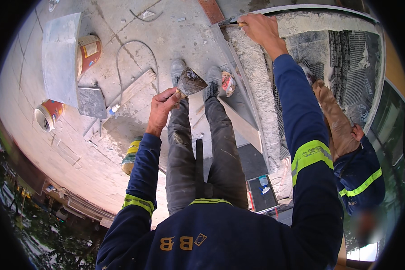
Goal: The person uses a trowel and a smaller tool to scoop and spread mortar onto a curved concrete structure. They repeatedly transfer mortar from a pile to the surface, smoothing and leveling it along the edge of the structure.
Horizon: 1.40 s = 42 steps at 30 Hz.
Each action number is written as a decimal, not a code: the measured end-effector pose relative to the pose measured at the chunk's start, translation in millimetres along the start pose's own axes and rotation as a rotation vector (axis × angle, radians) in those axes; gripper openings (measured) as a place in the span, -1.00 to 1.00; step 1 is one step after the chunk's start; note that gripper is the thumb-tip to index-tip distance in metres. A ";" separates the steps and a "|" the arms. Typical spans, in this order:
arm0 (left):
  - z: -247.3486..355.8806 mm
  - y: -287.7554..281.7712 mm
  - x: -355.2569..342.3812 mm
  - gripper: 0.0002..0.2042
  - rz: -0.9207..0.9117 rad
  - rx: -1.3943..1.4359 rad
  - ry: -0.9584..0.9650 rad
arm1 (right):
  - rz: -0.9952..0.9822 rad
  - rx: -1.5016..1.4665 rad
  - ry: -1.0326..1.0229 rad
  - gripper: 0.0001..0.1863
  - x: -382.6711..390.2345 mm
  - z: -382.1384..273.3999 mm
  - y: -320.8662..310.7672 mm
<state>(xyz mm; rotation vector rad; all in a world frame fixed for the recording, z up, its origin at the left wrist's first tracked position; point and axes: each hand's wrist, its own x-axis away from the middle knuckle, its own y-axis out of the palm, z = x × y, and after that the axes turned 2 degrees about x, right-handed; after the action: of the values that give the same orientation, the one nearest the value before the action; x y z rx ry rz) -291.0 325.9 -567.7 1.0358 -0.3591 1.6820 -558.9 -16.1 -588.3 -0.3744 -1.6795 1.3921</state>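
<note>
My left hand (164,110) is closed round the short handle of a trowel (192,82), its dark blade smeared with mortar and held above my boots. My right hand (263,33) is raised to the top corner of the pit, gripping a small tool (242,24) with a light handle against the metal edge (231,45). Below that hand lies a shallow framed pit (301,42) with rough pale mortar along its border and dark mesh inside.
A person (360,175) in brown trousers is in the pit at my right. On the left stand buckets (89,60), a pale board (58,54), a grey tile (92,103) and a looped cable (135,42). A yellow-green container (132,157) sits beside my left leg.
</note>
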 end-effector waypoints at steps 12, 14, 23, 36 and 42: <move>10.9 0.1 -2.2 -0.64 -0.006 -0.051 -0.002 | 0.032 -0.140 0.172 -0.69 13.3 25.4 27.5; 12.9 1.8 -4.9 -0.65 -0.010 -0.077 -0.002 | 0.037 -0.148 0.209 -0.67 17.9 35.0 26.4; 50.0 41.6 -32.8 -0.66 -0.126 -0.137 0.064 | -0.050 -1.078 0.235 -0.51 106.5 51.2 -21.0; 61.7 63.3 -41.9 -0.69 -0.365 -0.011 0.087 | -0.490 -1.582 0.225 -0.44 152.8 32.1 -35.1; 68.1 43.0 -33.7 -0.71 -0.211 -0.099 0.130 | 0.022 -0.842 0.226 -0.39 92.2 48.2 2.6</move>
<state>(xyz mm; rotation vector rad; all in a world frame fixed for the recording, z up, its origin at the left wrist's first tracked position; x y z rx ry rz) -296.9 242.1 -543.8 0.8555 -0.2367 1.5172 -648.1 19.8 -548.7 -0.9775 -1.9962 0.5570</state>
